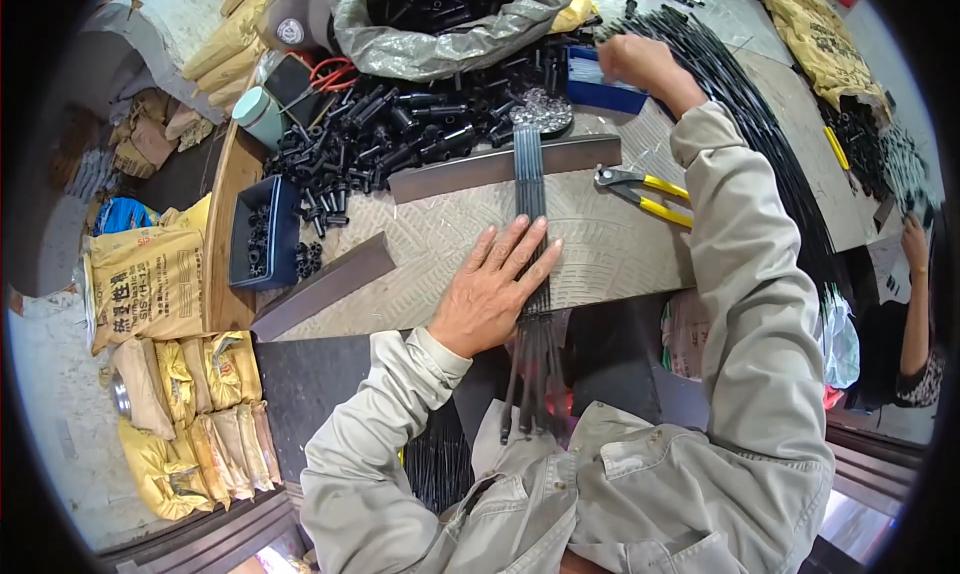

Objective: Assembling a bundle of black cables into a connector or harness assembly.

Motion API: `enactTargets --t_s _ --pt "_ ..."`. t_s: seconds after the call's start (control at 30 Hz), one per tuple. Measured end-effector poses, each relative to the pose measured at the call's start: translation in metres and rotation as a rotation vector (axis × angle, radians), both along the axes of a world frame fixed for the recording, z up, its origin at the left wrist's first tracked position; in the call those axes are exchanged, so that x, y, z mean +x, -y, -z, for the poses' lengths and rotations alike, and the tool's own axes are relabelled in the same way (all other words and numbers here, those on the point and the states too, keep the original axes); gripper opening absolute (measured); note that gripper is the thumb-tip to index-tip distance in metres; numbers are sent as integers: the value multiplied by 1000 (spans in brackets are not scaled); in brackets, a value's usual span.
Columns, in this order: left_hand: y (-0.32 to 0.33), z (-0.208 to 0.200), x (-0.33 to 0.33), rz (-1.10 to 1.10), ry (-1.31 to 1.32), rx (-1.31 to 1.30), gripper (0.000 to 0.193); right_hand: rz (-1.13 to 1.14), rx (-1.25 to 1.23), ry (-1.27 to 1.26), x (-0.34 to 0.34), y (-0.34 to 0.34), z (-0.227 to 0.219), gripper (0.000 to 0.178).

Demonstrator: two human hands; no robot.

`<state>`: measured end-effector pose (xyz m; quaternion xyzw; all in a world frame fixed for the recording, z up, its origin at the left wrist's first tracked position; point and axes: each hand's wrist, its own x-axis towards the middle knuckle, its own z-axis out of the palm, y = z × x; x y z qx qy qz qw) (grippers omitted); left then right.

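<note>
My left hand lies flat with fingers spread on a bundle of thin dark cables. The bundle runs across a raised metal bar, and its near ends hang over the table edge toward my lap. Its far ends are pale grey and reach a dish of small shiny bits. At the back right, my right hand is closed at the rim of a blue box holding thin pale pieces. Whatever its fingers hold is hidden. Yellow-handled nippers lie beside my right forearm.
Black plastic fittings are heaped behind the bar, below an open grey sack. Red-handled scissors and a blue bin are at the left. Long black cables line the right. Another person's hand shows far right.
</note>
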<state>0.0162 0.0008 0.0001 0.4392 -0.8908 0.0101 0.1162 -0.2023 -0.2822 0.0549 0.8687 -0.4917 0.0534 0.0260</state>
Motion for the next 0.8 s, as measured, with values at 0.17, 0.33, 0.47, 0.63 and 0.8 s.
enactTargets --t_s 0.17,0.33,0.47,0.63,0.8 --pt "4 1 2 -7 39 10 78 5 -4 -24 -7 8 6 12" --pt "3 -8 3 21 -152 97 81 3 17 9 -8 13 8 16" --pt "1 -4 1 40 -61 28 81 71 60 -20 0 11 13 16" --pt "-5 -6 -3 0 -3 -33 78 -47 2 120 -14 8 11 12" --pt "-3 3 0 6 -96 4 77 -18 46 93 -4 7 17 9"
